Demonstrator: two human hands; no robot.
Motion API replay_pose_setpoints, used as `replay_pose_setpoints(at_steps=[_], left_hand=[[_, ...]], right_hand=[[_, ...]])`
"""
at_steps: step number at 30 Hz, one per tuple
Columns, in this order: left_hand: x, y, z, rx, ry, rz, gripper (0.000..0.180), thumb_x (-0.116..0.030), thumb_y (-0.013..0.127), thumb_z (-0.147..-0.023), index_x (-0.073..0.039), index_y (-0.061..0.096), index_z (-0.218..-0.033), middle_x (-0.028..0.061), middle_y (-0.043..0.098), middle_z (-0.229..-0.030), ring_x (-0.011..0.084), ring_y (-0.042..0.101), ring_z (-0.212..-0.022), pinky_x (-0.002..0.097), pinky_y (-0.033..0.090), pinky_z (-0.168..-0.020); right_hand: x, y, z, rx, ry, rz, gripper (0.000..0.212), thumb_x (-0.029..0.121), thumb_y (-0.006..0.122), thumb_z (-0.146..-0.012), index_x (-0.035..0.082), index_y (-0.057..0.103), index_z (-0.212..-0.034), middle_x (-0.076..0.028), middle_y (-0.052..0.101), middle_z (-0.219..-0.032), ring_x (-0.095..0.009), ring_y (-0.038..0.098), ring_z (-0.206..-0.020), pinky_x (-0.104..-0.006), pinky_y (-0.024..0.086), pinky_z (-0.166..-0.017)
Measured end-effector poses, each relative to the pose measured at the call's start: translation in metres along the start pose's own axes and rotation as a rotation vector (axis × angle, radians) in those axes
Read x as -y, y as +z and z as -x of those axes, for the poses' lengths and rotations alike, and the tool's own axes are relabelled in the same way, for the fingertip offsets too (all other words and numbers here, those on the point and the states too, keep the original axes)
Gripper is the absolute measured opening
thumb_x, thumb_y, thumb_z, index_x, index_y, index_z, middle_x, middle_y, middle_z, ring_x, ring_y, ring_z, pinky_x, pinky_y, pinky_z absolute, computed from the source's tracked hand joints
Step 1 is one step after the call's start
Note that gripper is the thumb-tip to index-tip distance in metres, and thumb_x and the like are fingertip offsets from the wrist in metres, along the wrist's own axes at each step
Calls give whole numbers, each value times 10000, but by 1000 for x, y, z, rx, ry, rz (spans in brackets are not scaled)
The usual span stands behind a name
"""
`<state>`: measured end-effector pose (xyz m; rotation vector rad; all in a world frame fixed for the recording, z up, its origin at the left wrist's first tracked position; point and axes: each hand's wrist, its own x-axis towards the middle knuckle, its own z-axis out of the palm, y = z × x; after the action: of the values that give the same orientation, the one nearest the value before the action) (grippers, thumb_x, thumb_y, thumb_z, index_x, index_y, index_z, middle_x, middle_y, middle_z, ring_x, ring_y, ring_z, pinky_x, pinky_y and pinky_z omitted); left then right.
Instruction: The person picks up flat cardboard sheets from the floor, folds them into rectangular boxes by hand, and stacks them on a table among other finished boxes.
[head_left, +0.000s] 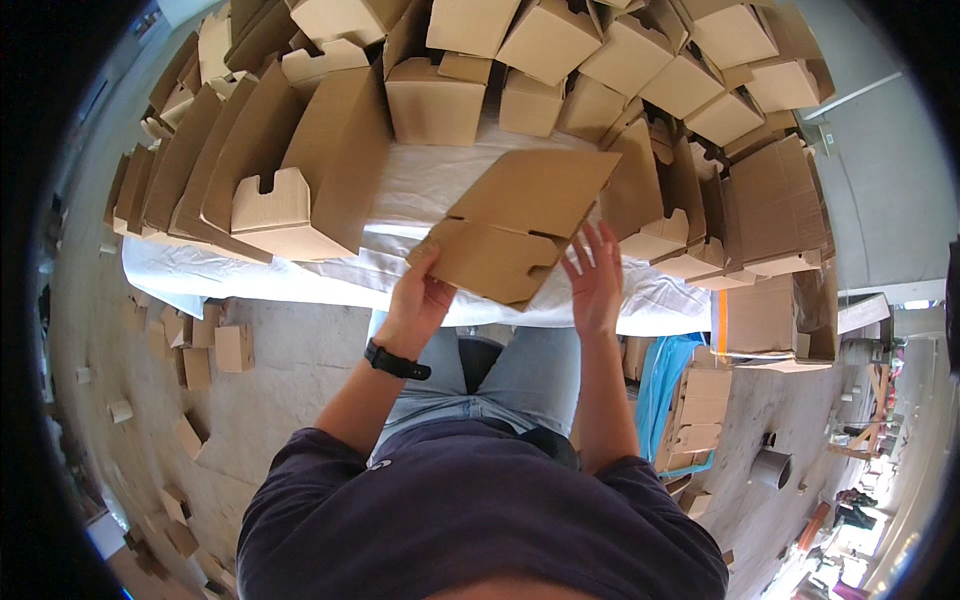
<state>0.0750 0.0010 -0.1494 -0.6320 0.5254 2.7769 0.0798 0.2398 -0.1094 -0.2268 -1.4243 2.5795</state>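
Here, I see one flat cardboard blank [520, 225] held over the counter [420, 185] between two hands.

My left hand [420, 298] is closed on the blank's lower left corner, thumb on top and fingers underneath. My right hand [597, 280] is open, its five fingers spread and straight, fingertips touching the blank's right edge without gripping it. The blank is a single unfolded sheet of plain brown corrugated board, matte, with cut slots and tabs along its near side; it hangs tilted just above the white, wrinkled sheet covering the counter. Folded brown boxes [440, 100] of the same board crowd the counter's left, far and right sides, too many to count exactly, well over a dozen. One black wristband [397, 361] sits on my left wrist. Small cardboard offcuts [233, 347] lie scattered on the concrete floor [290, 370].
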Motion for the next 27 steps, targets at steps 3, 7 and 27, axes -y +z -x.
replay_pose_setpoints(at_steps=[3, 7, 27], left_hand=[[11, 2, 11, -17, -85, -78, 280, -101, 531, -980, -17, 517, -1246, 79, 606, -1203, 189, 597, -1107, 337, 512, -967], [16, -2, 19, 14, -104, -110, 298, -99, 534, -977, -21, 504, -1263, 87, 579, -1234, 193, 561, -1145, 344, 479, -1009], [12, 90, 29, 418, 251, -952, 589, -366, 439, -1039, -24, 300, -1497, 116, 393, -1482, 181, 343, -1379, 305, 254, -1132]], right_hand=[[-7, 12, 6, 20, 62, -55, 451, 300, 453, -1031, 72, 381, -1413, -81, 499, -1367, -204, 485, -1260, -352, 399, -1038], [-12, 16, 9, -22, 75, -85, 444, 227, 457, -1026, 25, 369, -1412, -85, 508, -1356, -191, 503, -1237, -330, 410, -1023], [3, 89, 25, 197, 52, 319, 565, 338, 430, -1042, -2, 324, -1481, -146, 426, -1448, -211, 417, -1323, -318, 304, -1108]])
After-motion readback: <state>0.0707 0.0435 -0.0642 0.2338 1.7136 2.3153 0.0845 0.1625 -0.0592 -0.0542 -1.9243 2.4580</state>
